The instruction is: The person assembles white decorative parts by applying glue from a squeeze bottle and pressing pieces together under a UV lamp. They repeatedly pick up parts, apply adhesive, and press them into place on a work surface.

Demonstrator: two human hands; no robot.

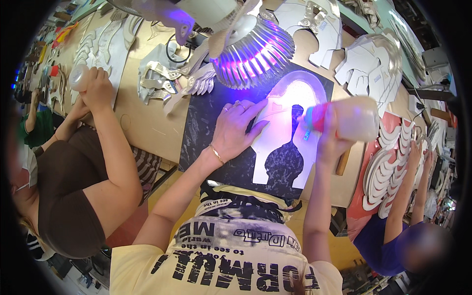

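Observation:
A flat white piece (261, 160) with a rounded top and a keyhole-shaped opening lies on a dark marbled board (196, 128) in front of me. Its upper part glows under violet light. My left hand (237, 129) rests on the piece's left edge, fingers stretched out and holding nothing. In my right hand (330, 140) is a squeeze bottle (358, 118) of pale, cloudy stuff, tipped sideways. The bottle's red and teal nozzle end points left, over the right side of the piece. Motion blurs the bottle, and whether its tip touches the piece I cannot tell.
A finned lamp (255, 51) hangs low just beyond the piece. Shiny cut parts (160, 76) lie left of it, and stacked white cut-outs (371, 66) at the far right. Co-workers sit on both sides; the left one holds a bottle (78, 77), the right one handles curved strips (386, 172).

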